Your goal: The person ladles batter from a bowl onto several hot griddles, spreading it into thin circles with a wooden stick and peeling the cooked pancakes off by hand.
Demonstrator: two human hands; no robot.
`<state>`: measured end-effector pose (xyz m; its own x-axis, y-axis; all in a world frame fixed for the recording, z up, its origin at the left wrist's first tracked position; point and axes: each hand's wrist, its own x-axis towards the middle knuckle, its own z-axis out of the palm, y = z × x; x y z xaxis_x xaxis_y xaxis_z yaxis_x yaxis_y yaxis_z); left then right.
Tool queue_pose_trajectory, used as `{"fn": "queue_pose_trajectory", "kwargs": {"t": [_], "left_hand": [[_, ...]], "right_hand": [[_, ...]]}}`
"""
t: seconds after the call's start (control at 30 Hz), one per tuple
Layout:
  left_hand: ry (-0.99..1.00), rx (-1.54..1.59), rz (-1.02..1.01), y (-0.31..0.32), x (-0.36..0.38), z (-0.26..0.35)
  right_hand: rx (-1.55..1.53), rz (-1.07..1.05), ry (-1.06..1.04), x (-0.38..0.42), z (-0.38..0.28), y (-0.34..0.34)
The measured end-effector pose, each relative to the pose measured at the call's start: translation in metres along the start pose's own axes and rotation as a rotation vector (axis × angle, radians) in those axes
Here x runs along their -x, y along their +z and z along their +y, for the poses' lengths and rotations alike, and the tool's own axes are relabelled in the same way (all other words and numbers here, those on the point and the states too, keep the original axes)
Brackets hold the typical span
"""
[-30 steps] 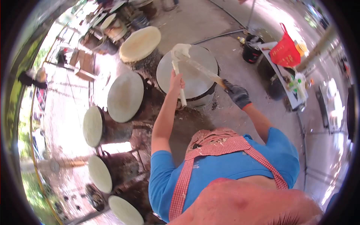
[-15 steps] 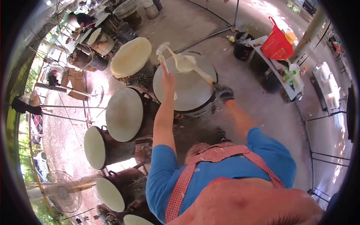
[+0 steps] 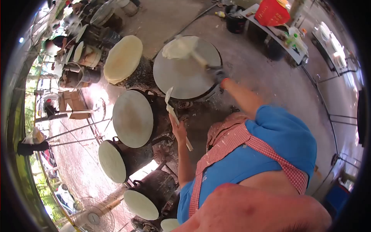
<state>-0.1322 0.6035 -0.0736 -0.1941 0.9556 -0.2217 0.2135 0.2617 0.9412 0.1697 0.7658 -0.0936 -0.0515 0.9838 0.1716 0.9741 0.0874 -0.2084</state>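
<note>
Spatula (image 3: 174, 116) in left hand (image 3: 178, 130)

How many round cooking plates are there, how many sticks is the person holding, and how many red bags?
Round griddles: 6, counting the sliver at the bottom edge
Sticks in the hands: 2, left hand, right hand
Red bags: 1
Total: 9

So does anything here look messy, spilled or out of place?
Mostly the batter. Pale splatter marks the red checked apron, and the stick in the left hand is coated white. The gloved right hand spreads a pale patch near the far edge of the round griddle; it is motion-blurred. Nothing looks broken or tipped.
</note>
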Motion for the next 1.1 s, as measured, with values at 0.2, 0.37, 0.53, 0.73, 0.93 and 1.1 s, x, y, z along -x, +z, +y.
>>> {"fn": "queue_pose_trajectory", "kwargs": {"t": [0.2,0.37,0.53,0.73,0.93,1.1], "left_hand": [[0.036,-0.172,0.045,-0.017,0.007,-0.028],[0.051,-0.232,0.043,-0.013,-0.006,-0.043],[0.109,-0.29,0.149,0.003,0.003,-0.028],[-0.143,0.021,0.115,0.016,0.012,-0.016],[-0.337,0.391,0.255,0.012,0.072,-0.001],[-0.495,0.573,0.279,0.024,0.088,0.005]], "right_hand": [[-0.349,-0.239,-0.142,-0.01,0.027,-0.006],[-0.314,0.402,0.101,0.0,-0.011,0.063],[-1.158,-0.312,0.13,-0.014,0.037,0.017],[-1.567,-0.415,0.565,-0.021,0.02,0.041],[-1.483,-0.631,0.72,-0.076,0.092,0.057],[-1.353,-0.745,0.629,-0.074,0.054,-0.001]]}}
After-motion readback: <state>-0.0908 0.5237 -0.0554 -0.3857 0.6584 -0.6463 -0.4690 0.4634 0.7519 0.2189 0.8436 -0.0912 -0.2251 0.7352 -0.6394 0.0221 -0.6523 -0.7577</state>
